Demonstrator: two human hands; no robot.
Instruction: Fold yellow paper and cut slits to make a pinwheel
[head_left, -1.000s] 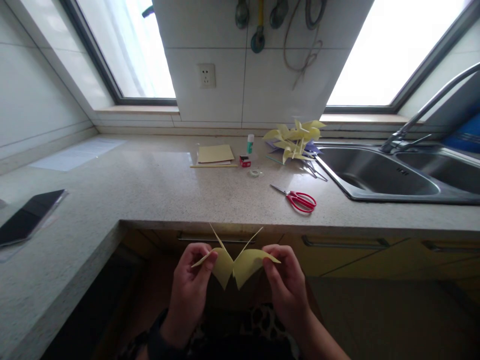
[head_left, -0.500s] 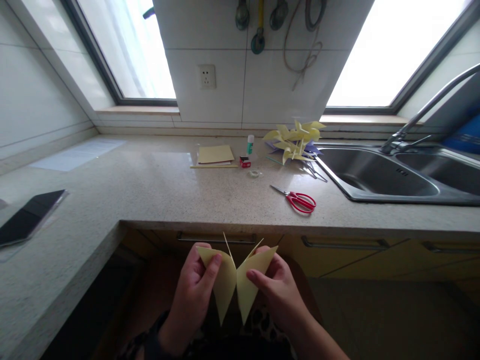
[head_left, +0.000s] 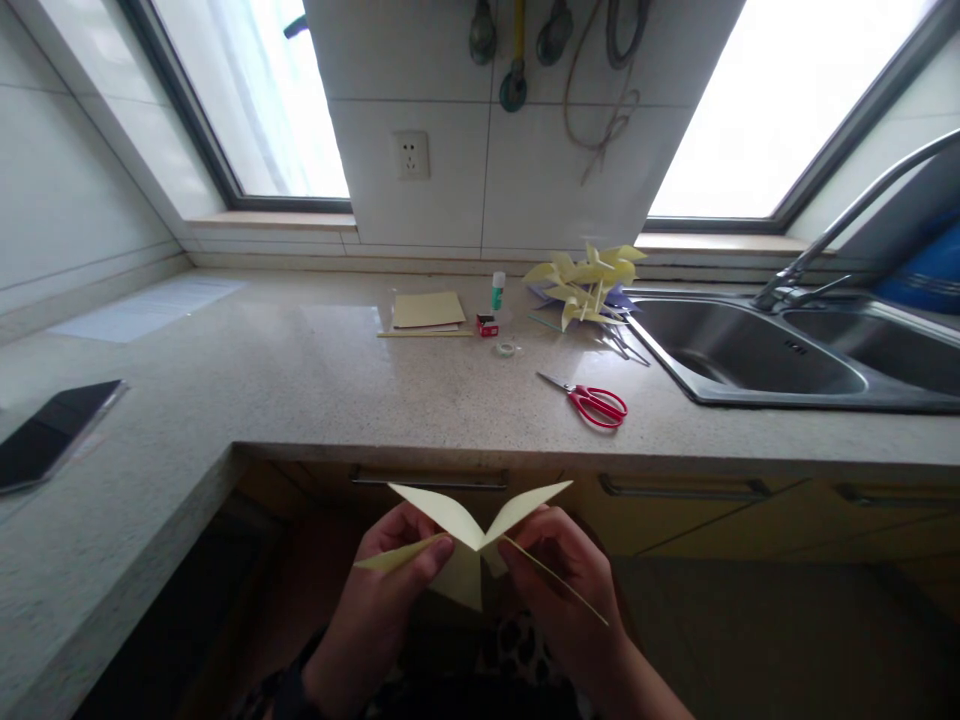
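Observation:
A sheet of pale yellow paper (head_left: 450, 517), cut or folded into several pointed flaps, is held up in front of the counter edge. My left hand (head_left: 401, 570) pinches its left side, thumb on top, with one flap jutting left past the thumb. On the opposite side my right hand (head_left: 562, 575) grips the paper between thumb and fingers; one flap there shows edge-on, slanting down to the right. The two upper flaps spread like a V from the centre. Part of the paper's lower side is in shadow between my hands.
On the counter (head_left: 315, 380) lie red-handled scissors (head_left: 596, 404), a tape roll (head_left: 505, 350), a small red box (head_left: 487, 325), a glue stick (head_left: 498, 290), stacked paper (head_left: 427, 310) and paper pinwheels (head_left: 589, 280). The sink (head_left: 735, 345) is at right, a dark tablet-like slab (head_left: 52, 430) at left.
The paper has tilted: its pointed flaps hung downward before, and now two upper flaps face up and spread wide. Both hands have kept hold of it and turned with it.

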